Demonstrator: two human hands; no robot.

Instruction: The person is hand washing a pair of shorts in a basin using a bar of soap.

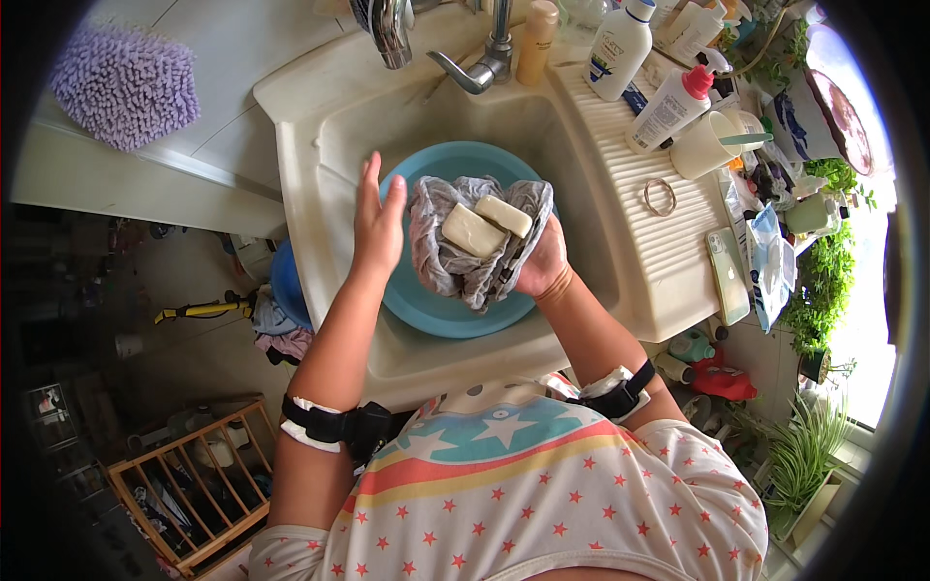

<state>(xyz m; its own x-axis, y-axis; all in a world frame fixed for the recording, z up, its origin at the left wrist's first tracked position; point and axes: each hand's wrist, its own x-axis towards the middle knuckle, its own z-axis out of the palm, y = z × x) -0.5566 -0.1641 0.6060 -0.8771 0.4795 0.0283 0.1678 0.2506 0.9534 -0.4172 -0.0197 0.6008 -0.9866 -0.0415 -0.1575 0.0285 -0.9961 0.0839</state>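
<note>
A bunched grey cloth rests on my right hand, which supports it from below at its right side; most of those fingers are hidden beneath the fabric. On top of the cloth lie two pale bars of soap, a wider one and a narrower one, side by side and touching or nearly so. My left hand is held to the left of the cloth, empty, with thumb and fingers apart. Below them a round blue plastic basin sits in the white sink.
A chrome faucet with a lever stands at the sink's back edge. On the ribbed drainboard are a pump bottle, a cream cup, a bracelet and a phone. A purple chenille mitt lies at the upper left.
</note>
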